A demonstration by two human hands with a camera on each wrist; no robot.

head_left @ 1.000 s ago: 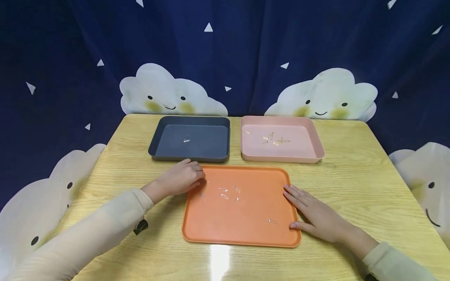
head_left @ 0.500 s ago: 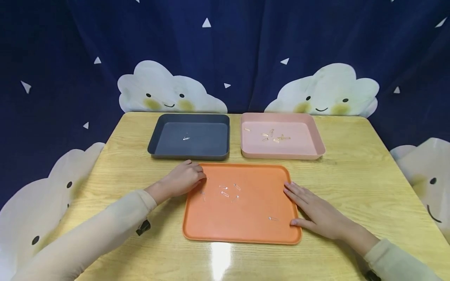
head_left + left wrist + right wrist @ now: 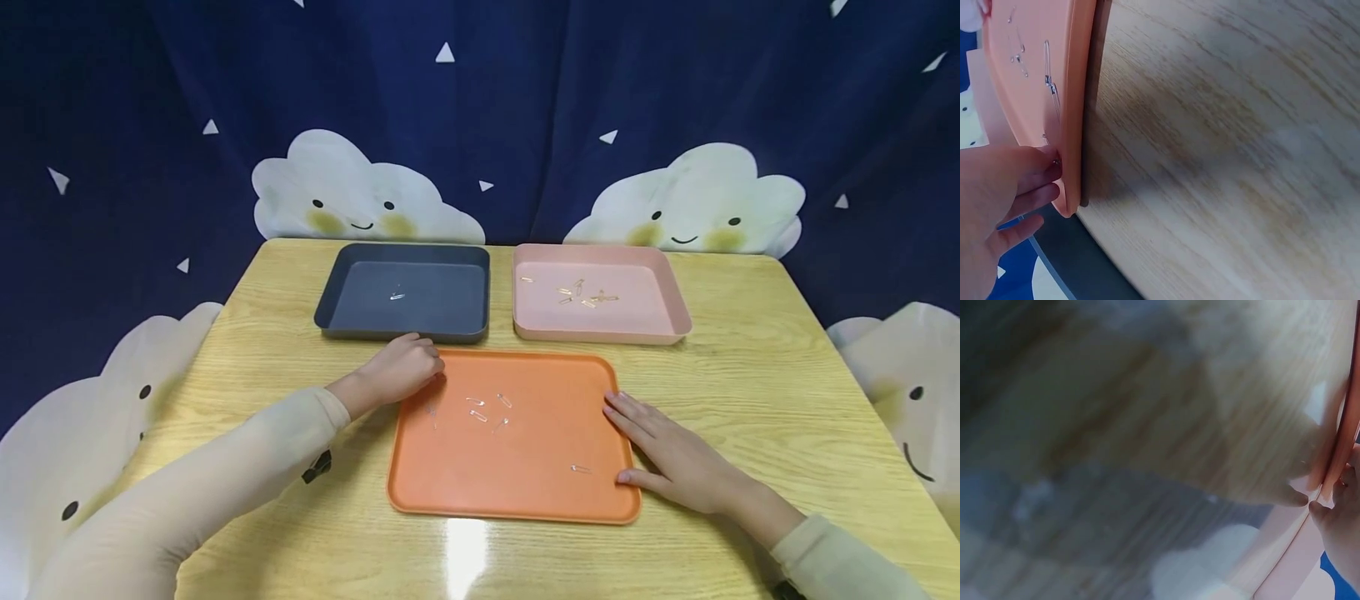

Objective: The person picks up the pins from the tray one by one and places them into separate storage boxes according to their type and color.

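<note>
At the far left corner of the orange tray, my left hand bends over the rim. In the left wrist view its thumb and forefinger pinch a small silver safety pin, mostly covered by the fingertips. Several more silver safety pins lie scattered over the tray's left half. A lone safety pin lies near its front right. Fingers extended, my right hand rests on the tray's right rim.
Behind the orange tray stand a dark grey tray with a silver pin or two and a pink tray with several gold safety pins. All three sit on a wooden table against a dark blue curtain.
The left hand has shifted slightly right and inward over the tray corner, and the pin by its fingertips is now covered in the head view. My right hand stays put.
</note>
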